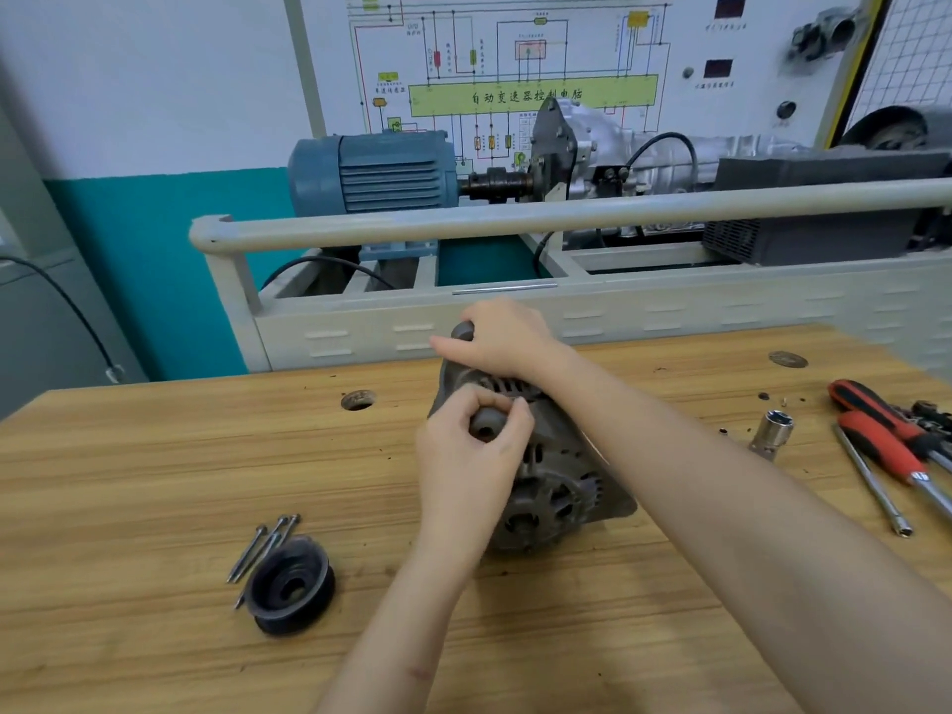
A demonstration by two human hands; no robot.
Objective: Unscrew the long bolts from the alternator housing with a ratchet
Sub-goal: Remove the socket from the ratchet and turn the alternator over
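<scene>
1. While the alternator [546, 487] lies on its side near the middle of the wooden table [154, 481], both bare hands grasp it.
2. Left hand [471, 456]: fingers and thumb curl round a rounded mounting lug on the near upper side of the housing, with the lug's hole showing between them.
3. Right hand [507, 334]: it clasps the far end of the housing, fingers wrapped over a second dark lug at the top, the forearm crossing above the right part of the body.
4. Alternator: the grey, grimy front face with its slots and central shaft hole turns toward the camera and a little to the right.
5. Long bolts [262, 546]: several lie loose on the table to the left of the alternator, close together, their lower ends touching or hidden behind a black pulley [291, 584].
6. Socket [771, 430]: a shiny one stands on the table to the right, apart from the alternator.
7. Further right lie a thin extension bar [870, 481] and red-handled screwdrivers [876, 435], side by side at the table's edge.
8. Behind the table stands a training rig with a blue motor [371, 170] and a wiring diagram board [515, 69].
</scene>
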